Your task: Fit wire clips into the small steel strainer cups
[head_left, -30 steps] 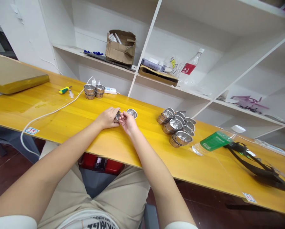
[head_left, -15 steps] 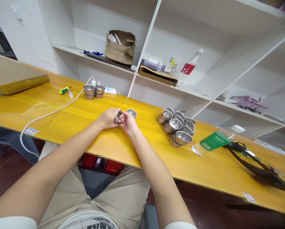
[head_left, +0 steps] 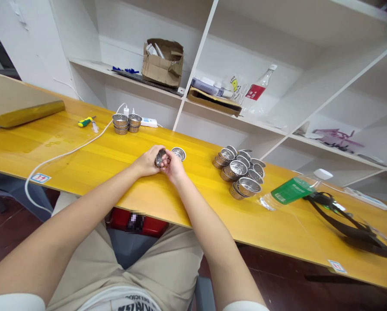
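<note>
Just above the table, a small metal strainer basket (head_left: 160, 157) is tilted between my two hands. My left hand (head_left: 148, 161) wraps round its left side, fingers closed on it. From the other side my right hand (head_left: 173, 166) presses curled fingers to the basket, partly covering it. Another round metal strainer basket (head_left: 179, 153) stands on the table right behind my right hand. To the right, a cluster of stacked strainer baskets (head_left: 237, 170) rests on the wood. Two short stacks of the same baskets (head_left: 120, 122) stand at the back left.
The yellow wooden table (head_left: 193, 198) runs along white shelves. A bottle with a green label (head_left: 292, 189) leans at the right, beside a black strap (head_left: 342, 222). A screwdriver (head_left: 85, 122), a white cable (head_left: 70, 152) and a large flat box (head_left: 21, 101) are on the left.
The fingers of my right hand have shifted slightly on the basket, curling more against it. Both hands stay in nearly the same place, and the other baskets have not moved.
</note>
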`<state>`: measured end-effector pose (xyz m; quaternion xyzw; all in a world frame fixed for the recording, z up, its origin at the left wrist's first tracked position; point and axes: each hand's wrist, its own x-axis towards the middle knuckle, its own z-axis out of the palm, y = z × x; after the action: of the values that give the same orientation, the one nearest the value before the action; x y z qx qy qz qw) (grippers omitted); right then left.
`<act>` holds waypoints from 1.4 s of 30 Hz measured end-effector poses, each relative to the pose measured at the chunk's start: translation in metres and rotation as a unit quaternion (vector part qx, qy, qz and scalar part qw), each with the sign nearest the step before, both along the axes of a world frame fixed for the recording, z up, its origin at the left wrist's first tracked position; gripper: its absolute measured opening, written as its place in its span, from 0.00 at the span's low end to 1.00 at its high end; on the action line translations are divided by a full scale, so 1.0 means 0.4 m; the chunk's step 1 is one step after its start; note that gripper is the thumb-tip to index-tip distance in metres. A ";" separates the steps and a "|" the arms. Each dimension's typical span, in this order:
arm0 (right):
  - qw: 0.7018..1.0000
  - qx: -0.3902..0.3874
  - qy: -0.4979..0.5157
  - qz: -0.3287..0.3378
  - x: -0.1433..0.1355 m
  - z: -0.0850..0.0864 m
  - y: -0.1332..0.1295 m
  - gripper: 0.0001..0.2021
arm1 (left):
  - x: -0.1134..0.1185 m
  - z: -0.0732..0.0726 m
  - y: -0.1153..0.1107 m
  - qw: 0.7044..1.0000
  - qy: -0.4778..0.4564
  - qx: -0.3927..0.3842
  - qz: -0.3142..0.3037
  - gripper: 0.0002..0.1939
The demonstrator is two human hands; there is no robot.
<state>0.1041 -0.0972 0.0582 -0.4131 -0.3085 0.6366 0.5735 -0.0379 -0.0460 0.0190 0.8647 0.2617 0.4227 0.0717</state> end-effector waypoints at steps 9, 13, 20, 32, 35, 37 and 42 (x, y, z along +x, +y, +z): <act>1.000 0.004 -0.016 0.004 0.006 0.004 0.004 0.19 | 0.001 -0.003 0.007 1.000 -0.014 0.019 0.008 0.38; 1.000 0.002 -0.019 0.008 0.007 0.005 0.004 0.19 | 0.000 0.000 0.006 1.000 -0.012 0.023 0.011 0.36; 1.000 -0.009 -0.002 0.014 0.009 0.009 0.003 0.15 | -0.001 0.000 0.010 1.000 -0.002 0.013 0.012 0.35; 1.000 -0.012 -0.009 0.022 0.013 0.008 0.006 0.18 | 0.002 0.000 0.011 1.000 -0.009 0.022 0.007 0.34; 1.000 -0.010 -0.010 0.026 0.012 0.008 0.007 0.18 | 0.003 0.003 0.009 1.000 -0.006 0.013 0.012 0.34; 1.000 -0.010 -0.010 0.025 0.013 0.007 0.007 0.19 | 0.002 0.005 0.008 1.000 -0.004 0.009 0.014 0.33; 1.000 -0.007 -0.008 0.027 0.013 0.007 0.006 0.19 | 0.001 0.009 0.003 1.000 -0.001 0.002 0.013 0.33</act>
<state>0.1092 -0.0949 0.0608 -0.4137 -0.3196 0.6505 0.5510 -0.0377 -0.0446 0.0227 0.8609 0.2721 0.4251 0.0643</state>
